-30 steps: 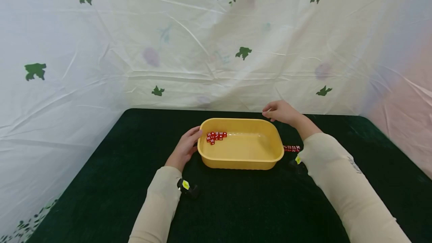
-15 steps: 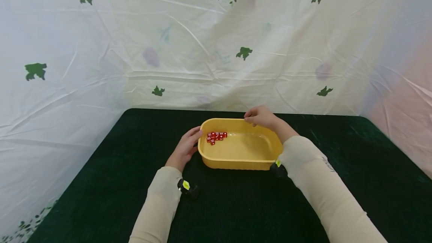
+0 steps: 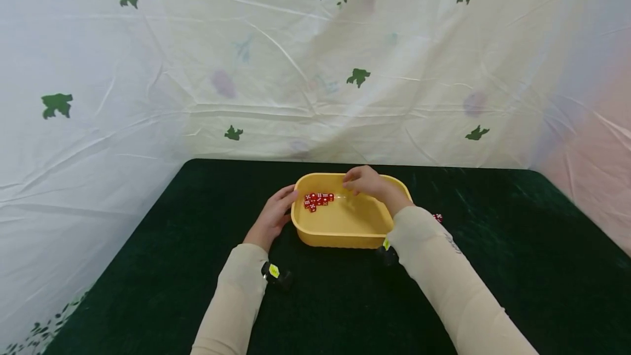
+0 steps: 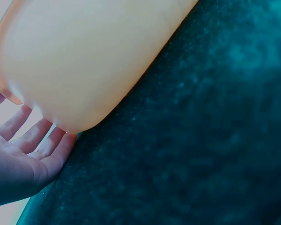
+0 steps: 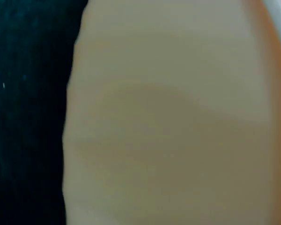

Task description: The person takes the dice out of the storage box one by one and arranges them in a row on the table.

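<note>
- Now a pale cloth (image 3: 276, 59) is hanging on the far side.
- A dark green table (image 3: 320, 300) is spreading beneath everything.
- A right sleeve (image 3: 453, 278) is stretching in from the near right.
- A yellow tub (image 3: 340, 241) is standing mid-table, toward the far edge.
- The left hand (image 3: 272, 215) is resting fairly straight fingers against the tub's left end.
- The right hand (image 3: 367, 182) is hovering over the tub's far part, fingers bending; whether it is pinching anything, I cannot tell.
- Red dice (image 3: 317, 200) are clustering inside, at the left.
- Further dice (image 3: 437, 217) are peeking past the sleeve, right of the tub.
</note>
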A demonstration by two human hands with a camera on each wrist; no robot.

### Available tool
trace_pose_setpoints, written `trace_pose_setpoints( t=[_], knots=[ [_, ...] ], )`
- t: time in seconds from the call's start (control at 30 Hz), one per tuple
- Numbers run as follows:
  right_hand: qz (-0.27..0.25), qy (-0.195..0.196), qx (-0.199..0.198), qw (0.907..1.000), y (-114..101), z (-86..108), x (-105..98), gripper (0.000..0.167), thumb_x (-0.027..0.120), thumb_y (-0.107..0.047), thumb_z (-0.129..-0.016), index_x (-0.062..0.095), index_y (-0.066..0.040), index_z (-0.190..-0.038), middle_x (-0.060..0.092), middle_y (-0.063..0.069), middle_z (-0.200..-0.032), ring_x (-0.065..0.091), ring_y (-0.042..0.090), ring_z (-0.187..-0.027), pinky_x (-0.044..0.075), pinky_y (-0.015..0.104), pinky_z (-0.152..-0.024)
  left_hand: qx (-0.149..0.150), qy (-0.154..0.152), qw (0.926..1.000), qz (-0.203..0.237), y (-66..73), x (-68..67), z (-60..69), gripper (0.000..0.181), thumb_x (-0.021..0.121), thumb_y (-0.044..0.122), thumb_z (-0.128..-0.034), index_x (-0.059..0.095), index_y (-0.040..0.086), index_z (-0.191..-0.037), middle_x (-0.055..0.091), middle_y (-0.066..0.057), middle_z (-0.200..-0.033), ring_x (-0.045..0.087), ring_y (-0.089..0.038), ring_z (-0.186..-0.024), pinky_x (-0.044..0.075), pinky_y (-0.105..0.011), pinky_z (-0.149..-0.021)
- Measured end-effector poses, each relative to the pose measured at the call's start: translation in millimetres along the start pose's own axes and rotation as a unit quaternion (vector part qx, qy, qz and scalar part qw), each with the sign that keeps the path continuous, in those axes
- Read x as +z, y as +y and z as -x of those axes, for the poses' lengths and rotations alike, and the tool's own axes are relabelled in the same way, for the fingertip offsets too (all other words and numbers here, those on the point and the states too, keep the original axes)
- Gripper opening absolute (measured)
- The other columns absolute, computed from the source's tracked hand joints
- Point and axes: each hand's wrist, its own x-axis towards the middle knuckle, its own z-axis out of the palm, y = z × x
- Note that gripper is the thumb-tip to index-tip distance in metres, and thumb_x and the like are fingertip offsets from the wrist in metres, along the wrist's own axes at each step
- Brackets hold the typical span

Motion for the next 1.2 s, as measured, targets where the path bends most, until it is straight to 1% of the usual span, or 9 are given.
trace_pose_setpoints(
  t=[0.13,0.4,0.67,0.77,0.8,0.9,1.0,1.03,1.2],
  knots=[
    [-0.016,-0.001,-0.002,0.9999,-0.5,-0.7,7.5,0.024,0.056,-0.004,-0.081,0.055,0.01,-0.101,0.057,0.016,-0.093,0.052,0.03,-0.079,0.045,0.041,-0.072,0.002,0.001,1.0,0.003,-1.3,0.6,-0.8,0.037,0.052,0.029,-0.0861,0.047,0.016,-0.12,0.044,-0.003,-0.121,0.04,-0.021,-0.109,0.035,-0.041,-0.088],
    [0.003,-0.028,0.02,0.9994,5.3,-4.5,24.3,0.028,0.056,-0.007,-0.082,0.054,0.007,-0.106,0.059,0.016,-0.087,0.055,0.029,-0.073,0.046,0.034,-0.066,-0.001,0.001,1.0,0.001,-4.1,1.4,-2.0,0.037,0.051,0.029,-0.0866,0.047,0.015,-0.121,0.044,-0.003,-0.122,0.04,-0.022,-0.11,0.034,-0.042,-0.088],
    [0.023,-0.011,0.032,0.9992,7.3,-15.1,37.4,0.026,0.057,-0.004,-0.08,0.057,0.006,-0.104,0.06,0.013,-0.084,0.056,0.023,-0.07,0.047,0.03,-0.061,0.002,0.003,1.0,0.005,-2.2,0.4,-3.2,0.037,0.053,0.028,-0.0858,0.048,0.015,-0.12,0.044,-0.003,-0.121,0.04,-0.021,-0.109,0.035,-0.042,-0.088],
    [0.037,-0.014,0.028,0.9988,16.1,-24.2,39.3,0.025,0.062,-0.008,-0.078,0.061,0.002,-0.1,0.061,0.011,-0.084,0.056,0.022,-0.065,0.047,0.03,-0.059,0.002,0.004,1.0,0.005,-1.4,0.3,-3.8,0.036,0.053,0.028,-0.0858,0.048,0.016,-0.119,0.045,-0.002,-0.121,0.04,-0.021,-0.109,0.035,-0.042,-0.087],
    [0.027,-0.016,0.005,0.9995,30.1,-33.8,40.6,0.023,0.065,-0.012,-0.076,0.063,-0.002,-0.097,0.061,0.008,-0.082,0.055,0.019,-0.061,0.046,0.028,-0.056,0.003,0.003,1.0,0.005,-1.4,0.3,-4.0,0.036,0.053,0.028,-0.086,0.048,0.016,-0.119,0.044,-0.002,-0.121,0.04,-0.021,-0.109,0.035,-0.042,-0.087],
    [0.033,-0.023,0.001,0.9992,37.3,-39.3,41.1,0.021,0.067,-0.014,-0.075,0.064,-0.004,-0.093,0.06,0.006,-0.081,0.053,0.017,-0.06,0.046,0.028,-0.055,0.002,0.002,1.0,0.005,-1.8,0.4,-5.2,0.037,0.053,0.029,-0.0859,0.048,0.016,-0.12,0.044,-0.002,-0.121,0.04,-0.021,-0.109,0.035,-0.042,-0.087],
    [0.036,-0.017,0.004,0.9992,31.2,-33.9,42.3,0.02,0.065,-0.01,-0.075,0.063,-0.002,-0.093,0.059,0.008,-0.083,0.052,0.018,-0.06,0.045,0.028,-0.054,0.0,0.004,1.0,0.005,-2.6,0.4,-6.5,0.037,0.053,0.03,-0.0854,0.048,0.016,-0.12,0.045,-0.002,-0.121,0.041,-0.021,-0.109,0.036,-0.041,-0.087],
    [0.049,-0.016,0.027,0.9983,17.0,-24.1,41.8,0.021,0.063,-0.006,-0.076,0.062,0.001,-0.096,0.058,0.01,-0.085,0.053,0.02,-0.061,0.045,0.029,-0.055,0.001,0.004,1.0,0.005,-3.1,0.3,-6.8,0.038,0.053,0.03,-0.0853,0.048,0.016,-0.12,0.045,-0.002,-0.121,0.041,-0.021,-0.109,0.036,-0.042,-0.087],
    [0.074,-0.012,0.012,0.9971,7.7,-13.6,44.2,0.019,0.06,-0.002,-0.077,0.06,0.005,-0.095,0.056,0.01,-0.078,0.049,0.018,-0.056,0.042,0.024,-0.051,0.0,0.007,1.0,0.005,-3.2,-0.5,-6.7,0.037,0.054,0.03,-0.0851,0.048,0.016,-0.12,0.045,-0.001,-0.12,0.041,-0.02,-0.108,0.036,-0.041,-0.087]
  ],
)
